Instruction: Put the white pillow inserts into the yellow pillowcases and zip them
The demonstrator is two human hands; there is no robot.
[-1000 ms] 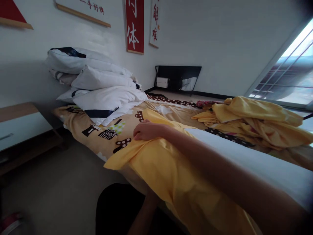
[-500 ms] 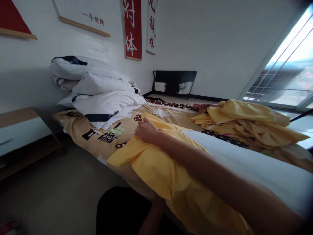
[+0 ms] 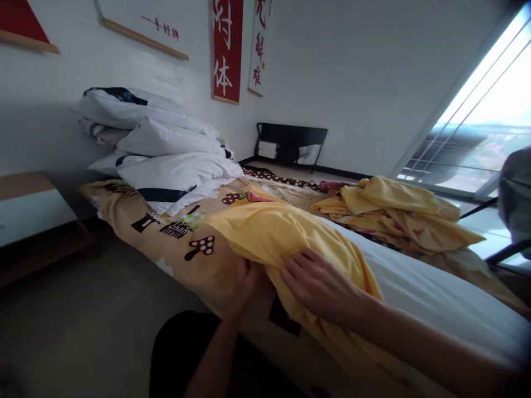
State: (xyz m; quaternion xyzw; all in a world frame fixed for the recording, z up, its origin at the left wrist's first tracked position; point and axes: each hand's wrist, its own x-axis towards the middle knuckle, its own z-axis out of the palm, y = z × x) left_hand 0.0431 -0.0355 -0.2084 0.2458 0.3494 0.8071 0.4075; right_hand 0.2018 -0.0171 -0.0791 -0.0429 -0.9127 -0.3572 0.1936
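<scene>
A yellow cover (image 3: 265, 229) is drawn over the end of a long white pillow (image 3: 431, 293) lying along the bed's near edge. My right hand (image 3: 317, 282) rests on the cover's yellow cloth, fingers spread and pressing it. Under the cover's lower edge, my left hand (image 3: 251, 284) grips the cloth from below. The bed wears a tan sheet (image 3: 166, 229) printed with mushrooms and houses.
White duvets and pillows (image 3: 166, 149) are piled at the head of the bed. A crumpled yellow cloth (image 3: 398, 213) lies on the far side. A bedside cabinet (image 3: 29, 207) stands at left, a black frame (image 3: 290, 143) by the far wall, a window (image 3: 485, 132) at right.
My right hand has drawn back from the pillow's far end to the near edge. My left hand has risen from below the bed to grip the yellow cloth, which now bunches over the end.
</scene>
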